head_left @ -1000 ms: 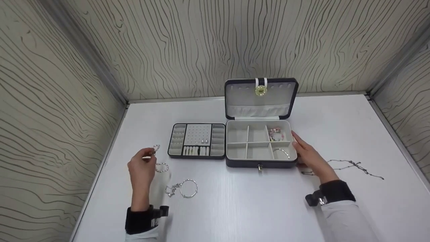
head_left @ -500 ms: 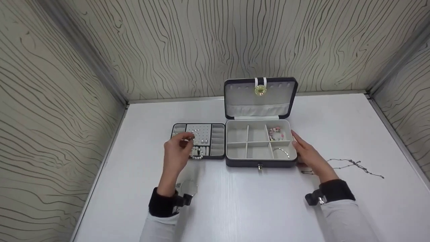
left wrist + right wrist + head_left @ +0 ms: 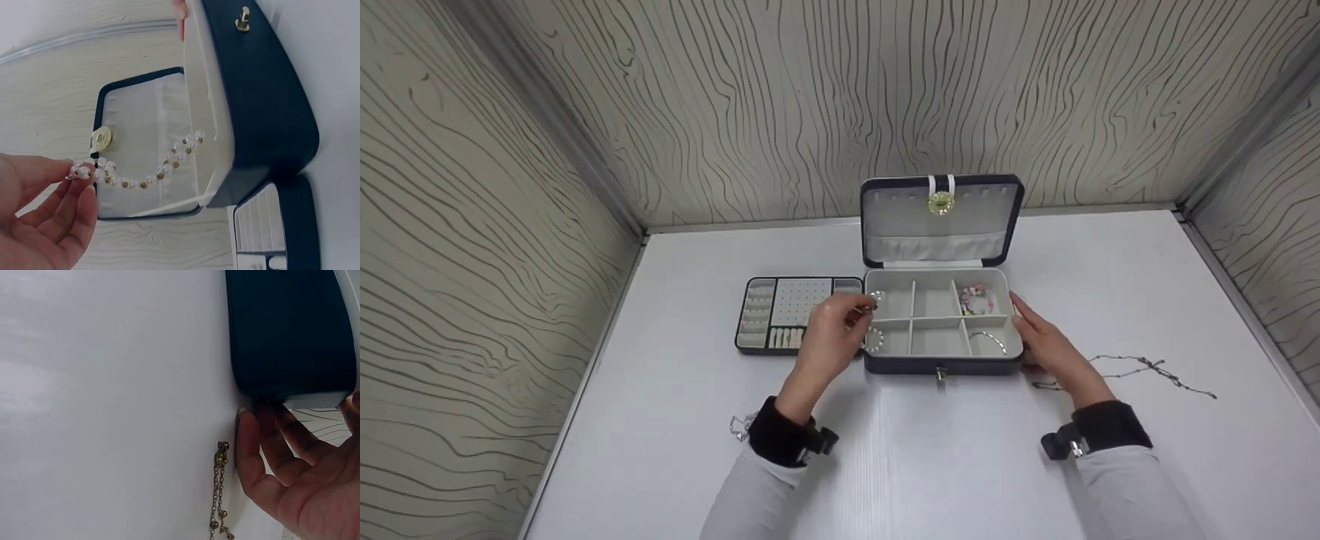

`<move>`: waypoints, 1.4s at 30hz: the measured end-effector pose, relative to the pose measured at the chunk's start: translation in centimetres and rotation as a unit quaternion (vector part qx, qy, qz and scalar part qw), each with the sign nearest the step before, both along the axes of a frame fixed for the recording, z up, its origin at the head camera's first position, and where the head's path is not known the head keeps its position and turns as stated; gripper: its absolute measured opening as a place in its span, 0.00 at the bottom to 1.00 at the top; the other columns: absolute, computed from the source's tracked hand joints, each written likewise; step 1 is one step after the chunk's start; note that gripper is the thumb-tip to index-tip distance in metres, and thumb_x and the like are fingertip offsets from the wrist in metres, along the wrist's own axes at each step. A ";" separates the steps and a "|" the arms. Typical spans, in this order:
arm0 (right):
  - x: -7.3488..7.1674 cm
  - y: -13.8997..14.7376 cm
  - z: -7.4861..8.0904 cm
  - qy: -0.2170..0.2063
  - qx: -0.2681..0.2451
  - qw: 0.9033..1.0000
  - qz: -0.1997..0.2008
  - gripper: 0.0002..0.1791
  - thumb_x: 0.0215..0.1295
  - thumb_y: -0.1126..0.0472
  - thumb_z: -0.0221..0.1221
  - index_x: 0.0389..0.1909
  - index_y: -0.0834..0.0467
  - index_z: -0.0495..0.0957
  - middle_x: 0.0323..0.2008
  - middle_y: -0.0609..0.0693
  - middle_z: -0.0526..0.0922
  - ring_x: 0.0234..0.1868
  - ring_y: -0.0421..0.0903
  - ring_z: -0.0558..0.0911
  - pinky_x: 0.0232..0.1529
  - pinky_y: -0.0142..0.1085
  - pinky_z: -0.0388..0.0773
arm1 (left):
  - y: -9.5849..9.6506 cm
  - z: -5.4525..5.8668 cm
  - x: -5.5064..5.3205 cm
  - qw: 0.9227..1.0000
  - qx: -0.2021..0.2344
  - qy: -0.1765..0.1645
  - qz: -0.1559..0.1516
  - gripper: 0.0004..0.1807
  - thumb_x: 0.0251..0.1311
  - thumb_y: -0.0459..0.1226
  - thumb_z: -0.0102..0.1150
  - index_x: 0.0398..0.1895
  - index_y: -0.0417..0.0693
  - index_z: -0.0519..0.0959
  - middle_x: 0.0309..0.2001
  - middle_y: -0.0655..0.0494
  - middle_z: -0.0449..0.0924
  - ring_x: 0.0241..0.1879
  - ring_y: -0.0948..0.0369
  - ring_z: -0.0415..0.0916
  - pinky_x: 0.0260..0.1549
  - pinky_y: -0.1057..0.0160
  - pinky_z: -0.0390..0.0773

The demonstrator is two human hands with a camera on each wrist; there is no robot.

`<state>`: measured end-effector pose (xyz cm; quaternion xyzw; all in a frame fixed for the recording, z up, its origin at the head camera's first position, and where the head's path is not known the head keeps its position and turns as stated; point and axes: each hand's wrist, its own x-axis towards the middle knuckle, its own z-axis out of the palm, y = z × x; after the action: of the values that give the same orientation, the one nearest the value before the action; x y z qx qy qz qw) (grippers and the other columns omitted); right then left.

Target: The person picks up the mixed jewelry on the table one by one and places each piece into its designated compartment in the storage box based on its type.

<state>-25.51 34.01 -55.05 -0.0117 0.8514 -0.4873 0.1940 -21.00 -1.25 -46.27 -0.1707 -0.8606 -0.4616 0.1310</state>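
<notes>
My left hand pinches a bracelet of pearl and gold-brown beads between thumb and fingers. The bracelet hangs in a loop over the left compartments of the dark blue jewelry box, whose lid stands raised. On the box's right side, my right hand rests with its fingers against the outer wall and its thumb near the rim. A pink beaded bracelet lies in the back right compartment. In the front right one lies a silver bangle.
Left of the box sits a divided jewelry tray, partly covered by my left hand. A silver chain bracelet shows beside my left cuff. A thin beaded necklace lies on the white table, right of my right hand.
My left hand has carried the pearl bracelet rightward from the table's left side, across the tray, to the box's left compartments. My right hand has stayed at the box's side.
</notes>
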 end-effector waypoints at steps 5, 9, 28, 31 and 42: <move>0.1 0.0 0.1 0.004 -0.008 1.000 -0.001 0.33 0.79 0.43 0.35 0.78 0.45 0.37 0.75 0.64 0.41 0.73 0.68 0.42 0.67 0.65 0.41 | 1.1 -0.4 -0.6 1.000 -0.004 0.022 -0.011 0.09 0.58 0.23 0.61 0.41 0.37 0.83 0.39 0.49 0.83 0.35 0.60 0.82 0.34 0.72 0.79; 0.2 0.0 0.2 0.000 -0.016 1.000 -0.003 0.33 0.79 0.44 0.35 0.78 0.45 0.37 0.75 0.64 0.41 0.73 0.68 0.42 0.68 0.65 0.42 | 1.6 -1.0 -1.2 1.000 -0.005 0.013 -0.018 0.09 0.58 0.23 0.61 0.41 0.36 0.83 0.38 0.48 0.83 0.35 0.60 0.82 0.35 0.74 0.79; 0.3 -0.1 0.1 -0.018 -0.017 1.000 0.000 0.34 0.77 0.40 0.34 0.78 0.40 0.35 0.76 0.62 0.39 0.74 0.68 0.41 0.66 0.67 0.45 | 3.0 -5.0 -2.6 0.978 -0.186 -0.091 -0.039 0.09 0.56 0.29 0.67 0.40 0.46 0.86 0.35 0.56 0.82 0.33 0.64 0.78 0.33 0.72 0.77; 0.2 -0.1 0.2 -0.017 -0.012 1.000 0.000 0.35 0.77 0.38 0.34 0.78 0.40 0.35 0.76 0.63 0.40 0.73 0.68 0.41 0.66 0.67 0.46 | 3.2 -5.2 -2.8 0.969 -0.226 -0.094 -0.043 0.09 0.56 0.31 0.67 0.40 0.48 0.87 0.33 0.58 0.81 0.32 0.64 0.77 0.30 0.71 0.77; 0.3 -0.1 0.1 -0.007 -0.005 1.000 0.000 0.33 0.78 0.42 0.32 0.78 0.43 0.36 0.76 0.62 0.39 0.74 0.68 0.41 0.66 0.67 0.41 | 4.0 -5.7 -3.2 0.938 -0.326 -0.103 -0.055 0.05 0.62 0.38 0.63 0.33 0.49 0.86 0.29 0.58 0.76 0.25 0.63 0.73 0.23 0.67 0.74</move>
<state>-25.19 33.90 -54.90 -0.0094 0.8475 -0.4916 0.1999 -24.18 2.74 -52.01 -0.2031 -0.9619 -0.1771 -0.0466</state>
